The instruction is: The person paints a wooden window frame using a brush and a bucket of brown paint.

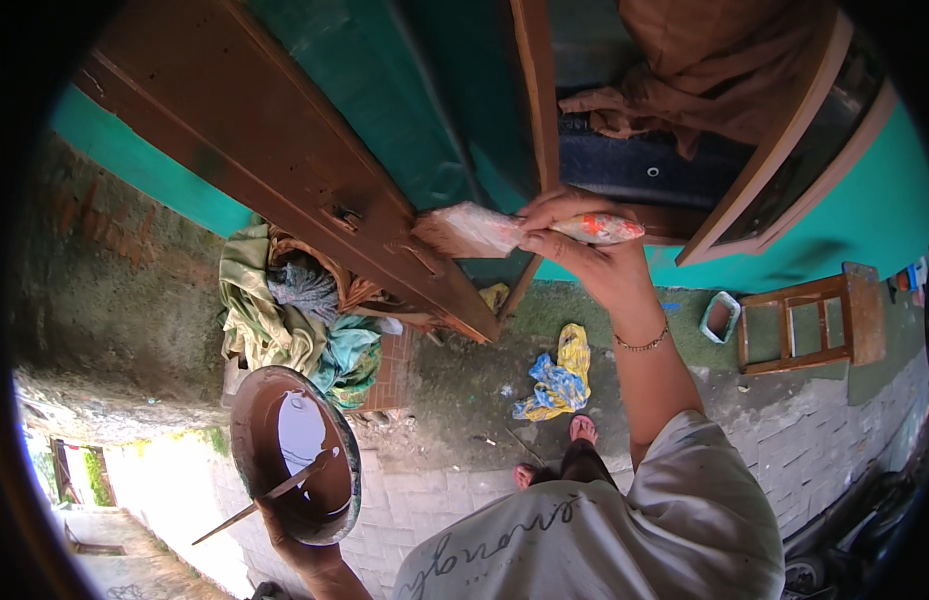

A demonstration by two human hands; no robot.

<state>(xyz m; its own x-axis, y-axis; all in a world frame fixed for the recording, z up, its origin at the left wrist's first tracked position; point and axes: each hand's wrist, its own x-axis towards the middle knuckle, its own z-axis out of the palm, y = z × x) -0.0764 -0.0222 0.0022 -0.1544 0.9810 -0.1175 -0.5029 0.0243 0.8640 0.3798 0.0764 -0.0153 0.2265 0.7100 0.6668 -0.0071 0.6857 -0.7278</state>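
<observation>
My right hand (595, 255) grips a wide paintbrush (485, 228) by its paint-spotted handle. The brush's brown-stained end meets the edge of a brown wooden door (315, 170); whether it presses on the wood is hard to tell. Lower left, my left hand (293, 545) holds a round bowl (247, 440) from below by its near side. Brown paint (335, 495) lies inside, with a bright pale patch on its surface. A thin stick (260, 510) leans across the bowl's rim into the paint. The left fingers are mostly hidden under the bowl.
Behind the bowl is a heap of cloths (275, 310). A yellow and blue crumpled wrapper (560, 380) lies on the ground before my feet. At right are a small tub (720, 317) and a wooden stool (810, 320) on its side. An open window (795, 150) juts out above.
</observation>
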